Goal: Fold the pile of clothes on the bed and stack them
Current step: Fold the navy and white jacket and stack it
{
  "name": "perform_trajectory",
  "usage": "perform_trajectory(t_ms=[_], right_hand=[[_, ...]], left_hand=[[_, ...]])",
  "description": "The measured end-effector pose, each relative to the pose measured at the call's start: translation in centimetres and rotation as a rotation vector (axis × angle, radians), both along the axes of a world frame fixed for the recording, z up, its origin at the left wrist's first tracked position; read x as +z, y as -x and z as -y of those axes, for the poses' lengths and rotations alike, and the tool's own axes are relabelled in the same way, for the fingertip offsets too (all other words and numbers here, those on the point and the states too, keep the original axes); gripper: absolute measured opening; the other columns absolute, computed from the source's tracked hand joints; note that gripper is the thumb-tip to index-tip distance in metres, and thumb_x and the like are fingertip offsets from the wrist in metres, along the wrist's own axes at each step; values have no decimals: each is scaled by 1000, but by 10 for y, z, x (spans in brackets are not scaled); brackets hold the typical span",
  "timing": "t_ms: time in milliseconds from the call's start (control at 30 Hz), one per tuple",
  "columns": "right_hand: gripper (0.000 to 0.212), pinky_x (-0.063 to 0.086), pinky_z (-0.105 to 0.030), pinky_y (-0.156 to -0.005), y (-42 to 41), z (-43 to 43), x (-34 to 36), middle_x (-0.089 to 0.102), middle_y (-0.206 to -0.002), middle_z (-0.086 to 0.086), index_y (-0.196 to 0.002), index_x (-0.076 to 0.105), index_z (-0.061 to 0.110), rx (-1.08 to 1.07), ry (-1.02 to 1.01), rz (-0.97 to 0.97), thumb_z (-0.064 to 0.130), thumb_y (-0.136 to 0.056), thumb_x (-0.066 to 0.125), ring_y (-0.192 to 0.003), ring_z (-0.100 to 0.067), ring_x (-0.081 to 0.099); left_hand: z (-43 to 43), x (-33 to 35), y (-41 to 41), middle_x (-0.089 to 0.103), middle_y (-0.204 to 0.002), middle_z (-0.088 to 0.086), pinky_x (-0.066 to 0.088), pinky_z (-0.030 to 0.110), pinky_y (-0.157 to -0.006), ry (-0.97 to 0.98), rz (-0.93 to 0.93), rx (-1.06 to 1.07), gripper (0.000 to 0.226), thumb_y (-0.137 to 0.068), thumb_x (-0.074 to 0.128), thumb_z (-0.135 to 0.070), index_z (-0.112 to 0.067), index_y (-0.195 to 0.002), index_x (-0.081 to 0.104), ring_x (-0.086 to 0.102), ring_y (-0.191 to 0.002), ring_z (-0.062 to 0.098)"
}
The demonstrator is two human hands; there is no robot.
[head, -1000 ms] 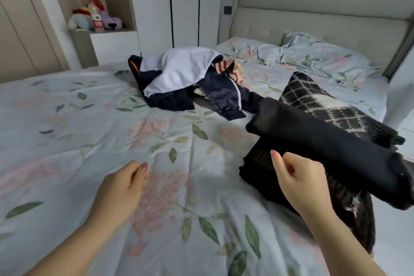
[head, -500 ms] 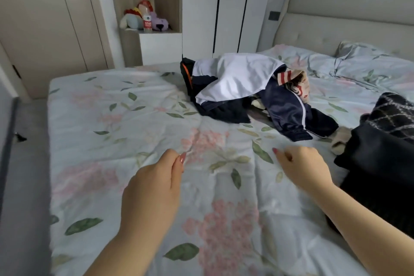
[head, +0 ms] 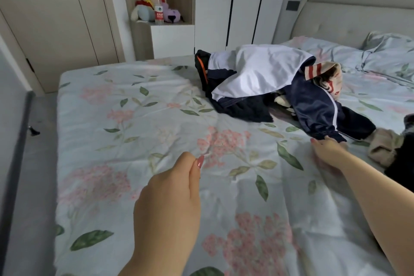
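A pile of unfolded clothes lies at the far middle of the bed [head: 125,132]: a white garment [head: 259,69] on top, a navy jacket [head: 313,107] with a white stripe, and a striped beige piece [head: 329,76]. My right hand [head: 329,152] reaches to the jacket's dark cuff and touches it; whether the fingers grip the cuff is blurred. My left hand [head: 170,195] hovers over the floral cover with fingers loosely curled, holding nothing. A beige garment [head: 383,145] and dark folded clothes [head: 401,163] lie at the right edge.
A shelf niche [head: 161,24] with plush toys and a bottle stands behind the bed, beside white wardrobe doors [head: 230,2]. The padded headboard [head: 349,18] and pillows [head: 385,54] are at the far right. The floor runs along the bed's left side.
My view has swung left, so the dark folded stack has slid to the right edge. My right hand has moved forward to the navy jacket's cuff. My left hand stays low over the cover.
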State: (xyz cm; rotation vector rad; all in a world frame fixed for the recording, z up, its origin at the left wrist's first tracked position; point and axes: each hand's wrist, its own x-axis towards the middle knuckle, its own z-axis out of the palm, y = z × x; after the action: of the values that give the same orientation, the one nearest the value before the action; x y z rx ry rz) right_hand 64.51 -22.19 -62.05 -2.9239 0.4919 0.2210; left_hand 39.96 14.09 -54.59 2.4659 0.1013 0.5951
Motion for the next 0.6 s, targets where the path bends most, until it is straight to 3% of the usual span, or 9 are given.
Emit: perform_trajectory(t_ms=[100, 167, 267, 333, 433, 500, 600], right_hand=[[47, 12, -37, -119, -1, -2, 0, 30, -158, -11, -147, 41, 8, -39, -87, 21, 29, -107, 30, -147, -32, 22], [39, 29, -44, -111, 6, -6, 4, 51, -140, -22, -131, 56, 1, -46, -174, 56, 21, -104, 37, -132, -38, 43], [34, 43, -46, -99, 32, -22, 15, 62, -121, -27, -120, 62, -4, -40, -351, 139, 17, -102, 42, -115, -42, 56], [29, 43, -44, -103, 60, -36, 25, 64, -121, -22, -119, 65, 2, -12, -550, 205, 16, -101, 48, -119, -39, 57], [19, 40, -41, -110, 115, -59, 46, 68, -117, -12, -114, 65, 11, 76, -858, 218, 11, -98, 53, -120, -29, 60], [19, 42, -37, -107, 161, -70, 63, 72, -112, -3, -111, 68, 16, 170, -891, 184, 16, -99, 53, -114, -19, 63], [25, 43, -33, -105, 235, -84, 83, 73, -112, 5, -112, 72, 23, 270, -999, 109, 26, -100, 51, -113, -10, 63]], left_hand=[[0, -3, 1, 40, -44, -1, 24, 33, -42, 51, -3, 11, 30, -97, 32, -43, -28, -73, 43, 35, -38, 16], [1, -5, 3, 52, -53, -3, 26, 33, -42, 55, -3, 6, 29, -98, 32, -42, -28, -75, 43, 39, -39, 17], [4, -6, 3, 44, -47, 0, 25, 32, -43, 69, 14, -1, 29, -101, 39, -35, -25, -74, 45, 38, -39, 19], [5, -7, 2, 40, -45, 0, 24, 31, -44, 114, 25, -1, 31, -102, 43, -33, -23, -73, 46, 37, -40, 18], [6, -9, 2, 50, -48, -11, 22, 29, -44, 197, 27, -1, 33, -102, 43, -33, -22, -72, 50, 34, -38, 11], [8, -9, 5, 51, -52, -27, 20, 28, -44, 207, 8, -13, 34, -103, 42, -33, -19, -74, 54, 34, -37, 11], [14, -11, 10, 52, -55, -30, 23, 26, -44, 241, -40, -77, 36, -103, 43, -34, -18, -75, 58, 44, -43, 9]])
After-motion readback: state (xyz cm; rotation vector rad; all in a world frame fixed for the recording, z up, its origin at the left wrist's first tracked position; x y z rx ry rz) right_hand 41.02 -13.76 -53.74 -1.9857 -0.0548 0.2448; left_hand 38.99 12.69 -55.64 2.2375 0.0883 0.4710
